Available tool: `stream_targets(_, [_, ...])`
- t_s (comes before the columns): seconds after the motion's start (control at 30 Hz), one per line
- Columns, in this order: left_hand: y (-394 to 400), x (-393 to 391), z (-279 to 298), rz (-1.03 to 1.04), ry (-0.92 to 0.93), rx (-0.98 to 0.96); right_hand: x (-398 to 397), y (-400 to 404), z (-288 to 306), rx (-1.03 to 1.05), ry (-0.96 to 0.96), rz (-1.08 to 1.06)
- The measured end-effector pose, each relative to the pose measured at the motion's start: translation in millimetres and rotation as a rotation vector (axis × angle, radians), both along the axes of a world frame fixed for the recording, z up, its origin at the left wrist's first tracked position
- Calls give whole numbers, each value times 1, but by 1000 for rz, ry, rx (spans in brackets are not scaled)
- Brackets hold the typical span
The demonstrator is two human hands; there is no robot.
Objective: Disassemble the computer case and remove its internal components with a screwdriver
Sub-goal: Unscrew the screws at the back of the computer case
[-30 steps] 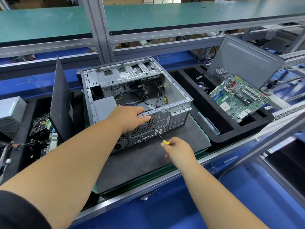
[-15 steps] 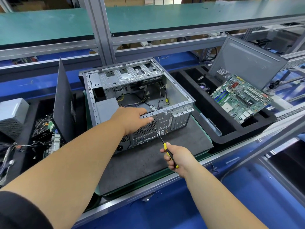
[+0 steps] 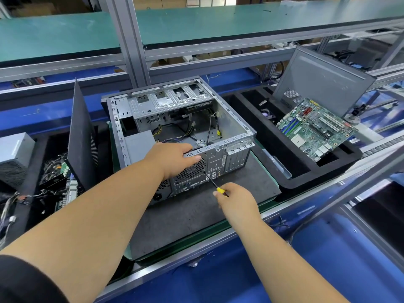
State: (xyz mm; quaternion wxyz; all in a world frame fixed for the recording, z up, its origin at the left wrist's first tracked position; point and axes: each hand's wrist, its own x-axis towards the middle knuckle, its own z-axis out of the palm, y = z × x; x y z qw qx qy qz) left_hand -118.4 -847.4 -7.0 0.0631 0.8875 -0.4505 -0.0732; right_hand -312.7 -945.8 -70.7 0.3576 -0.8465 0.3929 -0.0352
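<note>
Beyond the right grip [image 3: 235, 199], screwdriver [image 3: 211, 181] tip meets the case [image 3: 218, 158].

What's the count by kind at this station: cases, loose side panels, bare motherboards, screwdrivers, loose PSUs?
Computer case: 1
Loose side panels: 2
Bare motherboards: 1 clear; other boards in the left tray are too cluttered to count
Screwdriver: 1, held by the right hand
Loose power supply: 1
Total: 6

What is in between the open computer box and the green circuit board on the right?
In the head view, black foam tray with bare slots lies between computer case and motherboard.
</note>
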Motion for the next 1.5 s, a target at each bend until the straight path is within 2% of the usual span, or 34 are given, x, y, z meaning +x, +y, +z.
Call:
stream_targets(0.07, [0,0,0,1,3,0,2,-3,3,487,-109,-191])
stream_targets(0.13, [0,0,0,-6,2,-2,1,-6,4,924,-136,-307])
stream_targets(0.2, [0,0,0,-9,-2,0,-3,-11,3,1186,-150,-320])
stream_targets(0.27, [0,0,1,-8,-4,1,-7,-13,0,1279,-155,-313])
stream_targets(0.4, [-1,0,2,-19,-1,12,-9,-10,-8,1201,-155,-314])
stream_targets(0.47, [-1,0,3,-24,-1,20,-6,-8,-10,1072,-138,-308])
stream_targets(0.53, [-1,0,3,-25,2,19,-3,-5,-7,803,-78,-262])
stream_targets(0.7, [-2,0,4,-19,8,30,-7,4,-4,-235,149,-6])
stream_targets(0.77, [-2,-1,4,-19,6,34,-7,7,-4,-470,227,38])
stream_targets(0.83, [-1,-1,4,-22,2,35,-7,7,-5,-547,236,62])
stream_targets(0.9, [-1,-1,5,-24,0,35,-9,3,-5,-439,144,26])
stream_targets(0.97, [-1,-2,6,-25,-3,37,-9,-2,-5,-141,16,-50])
stream_targets(1.03, [-1,-2,6,-24,1,37,-5,-8,0,409,-120,-197])
stream_targets(1.1, [-1,-2,6,-19,16,35,-5,-10,4,1024,-146,-312])
stream_targets(1.17, [-1,-2,6,-18,22,33,-7,-12,6,1418,-201,-351])
stream_targets(1.2, [-1,-2,6,-17,20,32,-8,-12,6,1502,-229,-356])
stream_targets(1.27, [-1,-2,6,-17,12,35,-9,-12,5,1518,-244,-353])
stream_targets(1.37, [-1,-1,6,-17,16,39,-8,-10,0,1399,-225,-343])
stream_targets(1.5, [-2,-2,6,-18,21,42,-4,-8,-9,977,-117,-279])
